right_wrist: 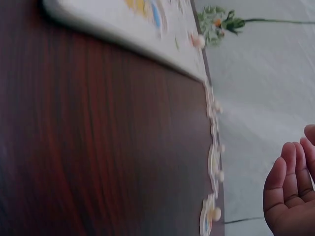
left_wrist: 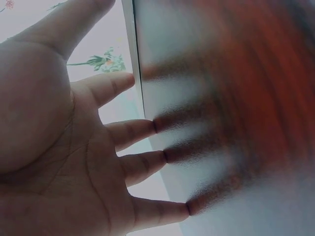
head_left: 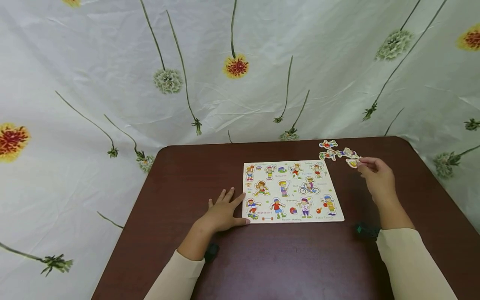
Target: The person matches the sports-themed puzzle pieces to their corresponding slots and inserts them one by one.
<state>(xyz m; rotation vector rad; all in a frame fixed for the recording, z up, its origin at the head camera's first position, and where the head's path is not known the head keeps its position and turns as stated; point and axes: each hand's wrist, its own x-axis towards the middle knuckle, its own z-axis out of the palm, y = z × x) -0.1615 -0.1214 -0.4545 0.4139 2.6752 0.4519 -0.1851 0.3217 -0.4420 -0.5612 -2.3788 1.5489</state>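
Observation:
A pale puzzle board (head_left: pixel 277 166) with sports figures lies on the table. My left hand (head_left: pixel 222 214) is spread flat beside it, fingers straight, with the thumb and index fingertip at its left edge. In the left wrist view, the left palm (left_wrist: pixel 74 142) shows with fingertips touching the dark surface. My right hand (head_left: pixel 378 177) is beyond the board's right side, fingers slightly bent, at a small knobbed puzzle piece (head_left: pixel 351 163). In the right wrist view, the right hand's fingers (right_wrist: pixel 290 182) appear apart from the knobbed pieces (right_wrist: pixel 206 216), with nothing visible between them.
Several loose figure pieces (head_left: pixel 328 155) lie near the table's back right edge. The dark brown table (head_left: pixel 285 258) has rounded back corners. A white flower-patterned cloth (head_left: pixel 210 100) hangs behind it. Dark wrist devices (head_left: pixel 367 230) sit at both wrists.

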